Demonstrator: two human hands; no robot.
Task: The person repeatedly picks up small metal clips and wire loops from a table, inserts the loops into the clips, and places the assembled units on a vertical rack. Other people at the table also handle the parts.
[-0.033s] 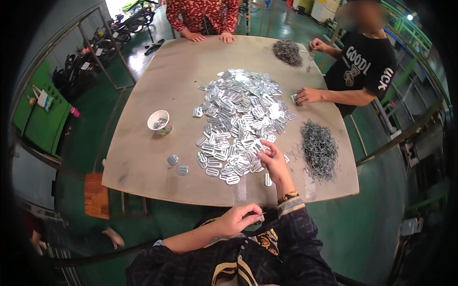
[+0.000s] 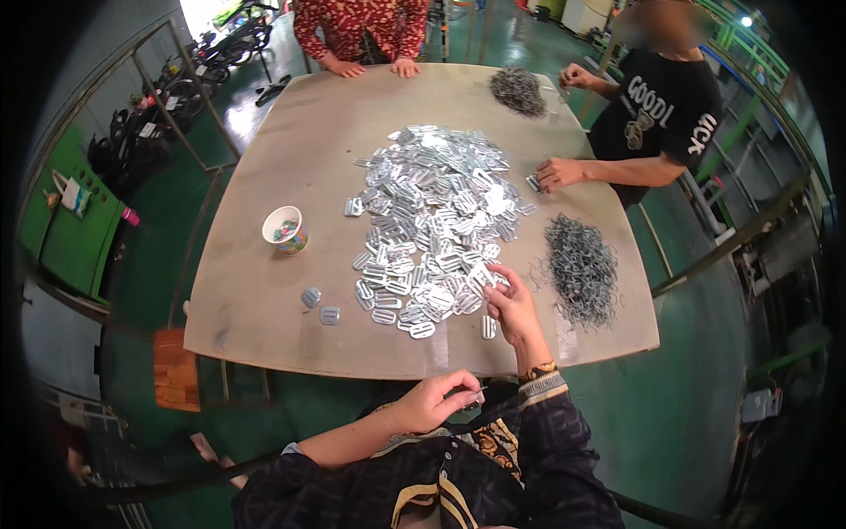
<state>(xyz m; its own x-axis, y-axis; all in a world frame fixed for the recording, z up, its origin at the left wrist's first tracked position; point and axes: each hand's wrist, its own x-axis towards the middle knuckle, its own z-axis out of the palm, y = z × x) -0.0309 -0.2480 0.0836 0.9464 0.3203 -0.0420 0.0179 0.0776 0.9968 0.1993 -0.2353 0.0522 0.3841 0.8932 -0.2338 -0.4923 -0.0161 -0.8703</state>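
A heap of flat silver metal slide buckles (image 2: pixel 441 212) spreads over the middle of the table. My right hand (image 2: pixel 517 316) is at the heap's near right edge, with a buckle (image 2: pixel 481 275) pinched between its fingertips. Low in front of my body, off the near table edge, my left hand (image 2: pixel 434 403) is closed in a pinch. A small piece sticks out past its thumb, too small and partly covered to name. One loose buckle (image 2: pixel 488 327) lies just below my right hand.
A pile of thin bent wire pieces (image 2: pixel 582 269) lies right of the buckles; another wire pile (image 2: pixel 518 92) sits at the far right. A paper cup (image 2: pixel 285 231) stands left. Opposite, a person rests both hands on the table (image 2: pixel 264 159); a co-worker's hand (image 2: pixel 560 175) works at right.
My right hand has shifted slightly right, away from the heap, with the buckle in its fingers. My left hand stays nearly in place. The whole view has moved a little.
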